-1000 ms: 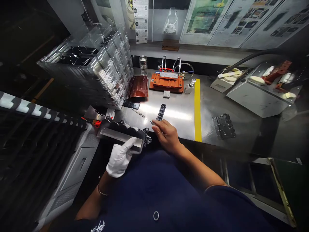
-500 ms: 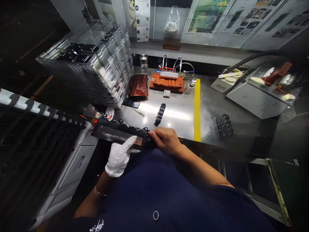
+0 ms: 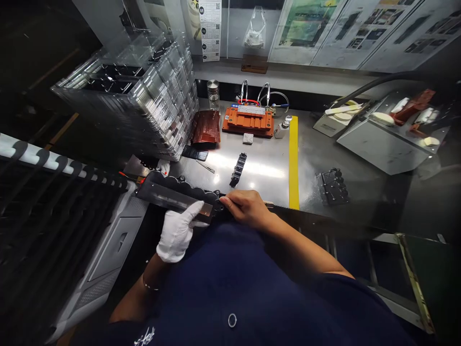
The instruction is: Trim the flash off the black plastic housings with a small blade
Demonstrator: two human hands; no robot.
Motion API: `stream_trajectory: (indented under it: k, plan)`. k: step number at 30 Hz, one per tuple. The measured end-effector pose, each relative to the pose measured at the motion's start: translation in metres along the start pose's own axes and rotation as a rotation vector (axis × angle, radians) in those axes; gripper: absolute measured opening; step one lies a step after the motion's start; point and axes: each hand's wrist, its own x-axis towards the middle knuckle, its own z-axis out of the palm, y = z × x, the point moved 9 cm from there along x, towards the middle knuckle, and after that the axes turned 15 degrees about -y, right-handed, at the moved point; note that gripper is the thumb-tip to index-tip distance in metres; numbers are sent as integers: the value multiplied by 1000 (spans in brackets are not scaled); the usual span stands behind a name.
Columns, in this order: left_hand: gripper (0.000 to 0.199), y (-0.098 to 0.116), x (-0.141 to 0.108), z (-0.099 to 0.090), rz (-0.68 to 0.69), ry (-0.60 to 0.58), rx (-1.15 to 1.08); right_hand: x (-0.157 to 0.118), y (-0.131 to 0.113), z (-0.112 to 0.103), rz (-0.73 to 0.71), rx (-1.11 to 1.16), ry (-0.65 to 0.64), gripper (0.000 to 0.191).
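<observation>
My left hand (image 3: 177,233), in a white glove, grips a long black part (image 3: 169,195) with a flat face and a scalloped upper edge, its thumb lying over the face near the right end. My right hand (image 3: 248,206) is bare, with fingers closed at the part's right end; whatever they pinch there is too small to make out. Beyond the part, a short black ribbed piece (image 3: 238,169) lies on the metal table (image 3: 266,187). A pen-like tool (image 3: 205,166) rests to its left.
Stacked clear trays (image 3: 158,101) rise at the left. An orange fixture (image 3: 248,121), a glass jar (image 3: 213,95) and a small bottle (image 3: 282,129) stand at the back. Right of a yellow strip (image 3: 294,163) lies a black part (image 3: 332,186); a white box (image 3: 382,139) is behind it.
The long black part has tilted slightly, showing more of its scalloped inner side. Both hands keep nearly the same place.
</observation>
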Motion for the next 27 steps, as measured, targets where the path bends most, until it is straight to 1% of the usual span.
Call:
stream_trajectory:
  k: [2,4,5,6,7,10,13,17,19,21,25,27]
  plan:
    - [29,-5,3,5,-68,-68,14,2,-5,2,-99,39,-179,47]
    - [28,-13,6,13,-153,-183,11,-1,-14,3,-224,57,-366,45]
    - [27,-18,7,18,-196,-238,3,-3,-18,2,-276,55,-431,45]
    - [25,-21,8,21,-232,-285,-8,-5,-21,0,-307,46,-466,44]
    - [24,-23,10,23,-253,-317,-21,-6,-22,-4,-312,31,-469,43]
    - [21,-24,14,24,-249,-351,-50,-3,-17,-13,-234,-34,-374,42]
    - [21,-23,16,21,-233,-346,-64,-2,-11,-9,-172,-72,-325,45]
    - [22,-26,19,18,-236,-332,-61,-2,-8,-1,-143,-74,-340,45]
    - [21,-27,19,18,-234,-309,-66,-1,-8,0,-152,-63,-361,44]
    - [19,-27,19,18,-247,-289,-73,0,-9,1,-177,-36,-389,44]
    - [15,-26,20,21,-264,-309,-110,-2,-12,6,-261,28,-494,47]
    - [13,-25,23,17,-248,-288,-150,-3,-13,5,-296,26,-491,47]
